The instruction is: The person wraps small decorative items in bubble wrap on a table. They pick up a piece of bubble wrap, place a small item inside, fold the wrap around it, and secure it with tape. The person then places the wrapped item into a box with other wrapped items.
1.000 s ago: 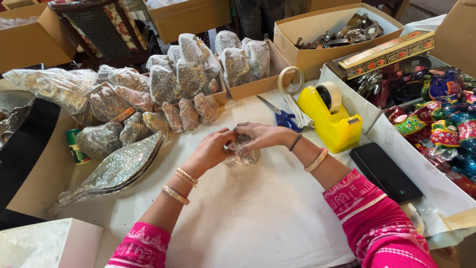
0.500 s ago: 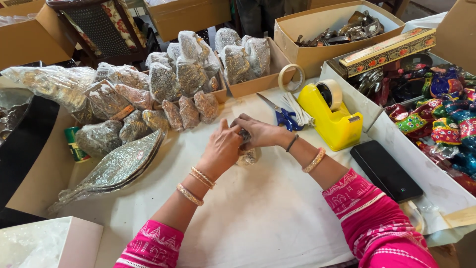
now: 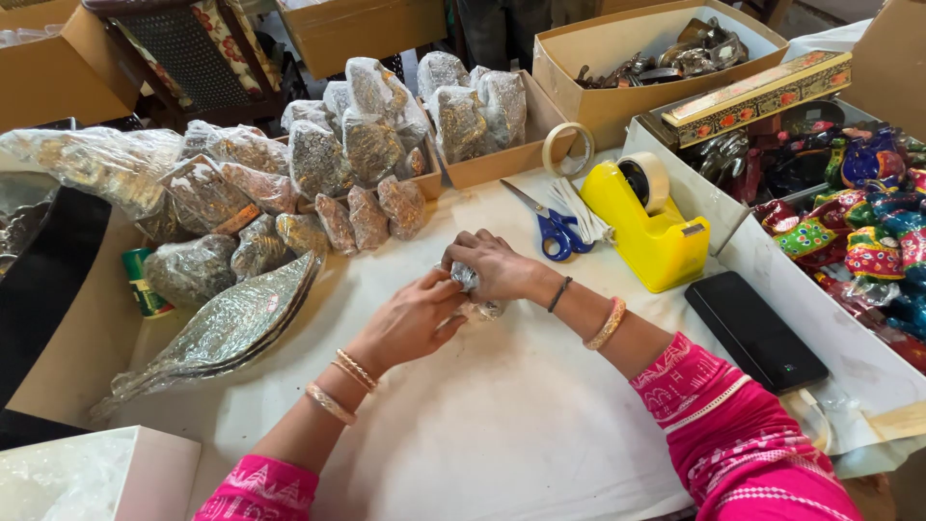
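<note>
Both my hands meet over the white table (image 3: 502, 425) on a small clear plastic packet (image 3: 470, 286) of silvery bits. My right hand (image 3: 502, 265) covers it from above with curled fingers. From the lower left my left hand (image 3: 410, 323) pinches its near end. Most of the packet is hidden between the fingers. Bangles ring both wrists, and pink sleeves cover my arms.
Several filled plastic bags (image 3: 318, 164) lie heaped at the back left, with a leaf-shaped silver tray (image 3: 227, 328) in front. Blue scissors (image 3: 550, 227), a yellow tape dispenser (image 3: 651, 232) and a black phone (image 3: 757, 333) lie to the right. Cardboard boxes (image 3: 617, 58) and colourful ornaments (image 3: 868, 232) fill the right side.
My hands have stayed together on the packet, turning it slightly. My left hand has slid lower and under it; the right now covers the top.
</note>
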